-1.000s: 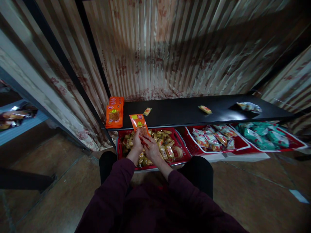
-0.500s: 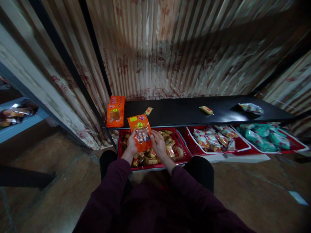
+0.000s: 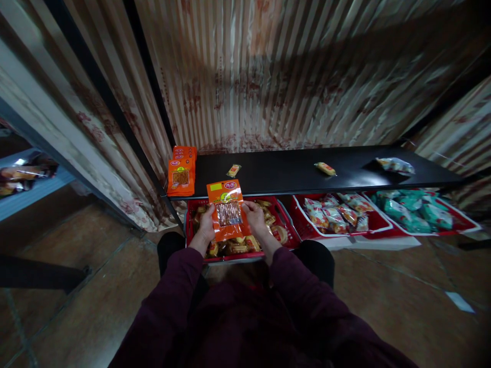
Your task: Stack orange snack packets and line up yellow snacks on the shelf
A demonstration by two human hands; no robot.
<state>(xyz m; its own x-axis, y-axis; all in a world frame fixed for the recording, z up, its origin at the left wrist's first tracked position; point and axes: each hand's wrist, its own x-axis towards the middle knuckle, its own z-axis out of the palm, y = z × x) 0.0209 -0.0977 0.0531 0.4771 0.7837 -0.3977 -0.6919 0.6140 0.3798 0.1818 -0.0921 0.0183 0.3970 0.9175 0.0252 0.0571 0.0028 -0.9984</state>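
Observation:
An orange snack packet (image 3: 228, 210) with a clear window showing brown sticks is held upright in front of me. My left hand (image 3: 207, 225) grips its left edge, and my right hand (image 3: 254, 219) pinches the right edge. Both hands are over a red basket (image 3: 286, 220) filled with small wrapped snacks (image 3: 236, 248). Similar orange packets (image 3: 181, 177) stand stacked at the left end of the black shelf (image 3: 276, 176). One small yellow wrapped snack (image 3: 233, 170) lies on the shelf just behind the held packet.
Farther right on the shelf are another yellow wrapped snack (image 3: 325, 169) and a clear-and-white packet (image 3: 395, 165). Below stand a basket of white-and-orange packets (image 3: 333, 219) and one of green packets (image 3: 412, 210). A black post (image 3: 151, 87) rises at the shelf's left end, before a striped curtain (image 3: 245, 76).
The orange packet has shifted slightly right and straightened. My right hand, fingers spread beside the packet before, now pinches its right edge.

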